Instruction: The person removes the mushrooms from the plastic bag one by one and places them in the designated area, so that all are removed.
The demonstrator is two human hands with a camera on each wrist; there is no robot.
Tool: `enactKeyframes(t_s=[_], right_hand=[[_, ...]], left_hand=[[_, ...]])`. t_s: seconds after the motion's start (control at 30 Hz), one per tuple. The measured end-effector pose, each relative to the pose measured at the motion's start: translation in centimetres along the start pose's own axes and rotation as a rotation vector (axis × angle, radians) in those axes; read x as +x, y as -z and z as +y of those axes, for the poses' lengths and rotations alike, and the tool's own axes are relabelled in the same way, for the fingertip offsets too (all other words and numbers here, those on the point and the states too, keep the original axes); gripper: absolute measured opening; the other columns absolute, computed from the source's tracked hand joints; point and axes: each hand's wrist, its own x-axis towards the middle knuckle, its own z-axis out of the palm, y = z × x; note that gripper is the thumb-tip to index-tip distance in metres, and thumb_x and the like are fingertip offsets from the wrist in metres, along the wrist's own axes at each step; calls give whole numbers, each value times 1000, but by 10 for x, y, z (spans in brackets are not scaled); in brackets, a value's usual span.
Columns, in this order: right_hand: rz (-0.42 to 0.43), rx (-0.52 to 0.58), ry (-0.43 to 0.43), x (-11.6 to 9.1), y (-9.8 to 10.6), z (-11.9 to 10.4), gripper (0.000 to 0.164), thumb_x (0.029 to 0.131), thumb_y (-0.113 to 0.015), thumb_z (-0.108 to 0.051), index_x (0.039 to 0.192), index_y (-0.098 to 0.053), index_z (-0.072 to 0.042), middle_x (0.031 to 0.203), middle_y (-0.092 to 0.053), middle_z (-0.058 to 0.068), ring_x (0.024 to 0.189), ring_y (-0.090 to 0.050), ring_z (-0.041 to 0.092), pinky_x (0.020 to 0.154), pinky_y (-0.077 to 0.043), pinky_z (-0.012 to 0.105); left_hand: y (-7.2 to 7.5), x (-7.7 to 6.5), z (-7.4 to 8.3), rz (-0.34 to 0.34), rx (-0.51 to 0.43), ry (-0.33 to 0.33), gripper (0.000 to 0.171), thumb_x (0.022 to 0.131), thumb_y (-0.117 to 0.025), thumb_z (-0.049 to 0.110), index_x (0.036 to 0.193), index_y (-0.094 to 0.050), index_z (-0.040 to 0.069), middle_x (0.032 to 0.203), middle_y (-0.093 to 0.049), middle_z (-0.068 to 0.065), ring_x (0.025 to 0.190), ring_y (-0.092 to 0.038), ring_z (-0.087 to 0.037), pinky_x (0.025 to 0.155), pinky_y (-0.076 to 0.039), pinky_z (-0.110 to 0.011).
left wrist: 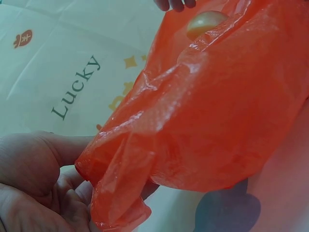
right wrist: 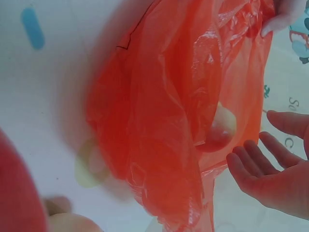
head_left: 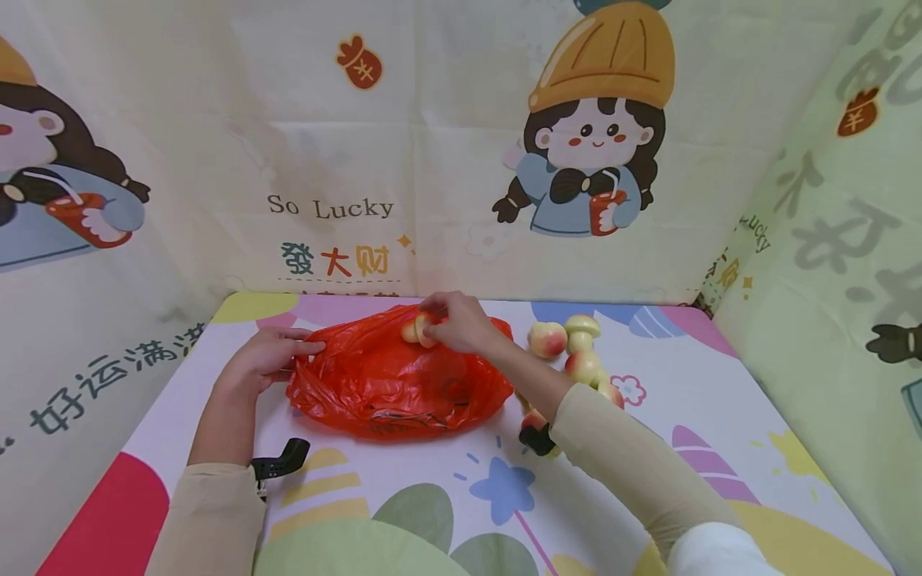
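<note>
A red plastic bag [head_left: 403,392] lies on the table in the middle of the head view, its mouth spread at the back. My left hand [head_left: 266,356] pinches the left edge of that mouth between thumb and fingers. Over the back rim is my right hand [head_left: 461,324], with a yellow, red-blushed peach-like fruit [head_left: 410,330] just by its fingertips. The right wrist view has this fruit [right wrist: 224,128] inside the bag's mouth, apart from the spread fingers of the right hand [right wrist: 273,169]. Folds of red plastic partly cover it.
Several more yellow-and-red fruits [head_left: 582,366] lie bunched right of the bag, partly behind the right forearm. A patterned cloth wall [head_left: 446,240] rises behind the table, and another cloth wall [head_left: 828,264] stands on the right.
</note>
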Motion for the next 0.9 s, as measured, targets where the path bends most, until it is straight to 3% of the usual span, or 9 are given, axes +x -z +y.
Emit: enactKeyframes(t_s=[0.23, 0.57, 0.9], right_hand=[[2, -38, -8, 9, -6, -2, 44, 95, -73, -9, 138, -65, -8, 131, -67, 11, 118, -61, 28, 95, -61, 37], [-1, -187, 42, 15, -18, -5, 49, 94, -75, -11, 140, -61, -3, 126, -65, 12, 108, -59, 25, 91, -60, 35], [0, -308, 23, 23, -28, 3, 66, 89, -80, -10, 149, -54, -8, 142, -58, 12, 127, -53, 27, 101, -58, 40]], left_hand=[[0, 0, 0, 1, 0, -1, 61, 102, -67, 30, 152, -49, -1, 137, -64, -23, 94, -69, -22, 81, -62, -29], [-2, 2, 0, 1, -1, -2, 62, 102, -66, 29, 153, -48, -1, 139, -63, -23, 94, -69, -22, 81, -63, -30], [-3, 2, -1, -4, -13, 1, 61, 102, -67, 29, 153, -48, 0, 137, -64, -21, 96, -69, -24, 82, -63, -31]])
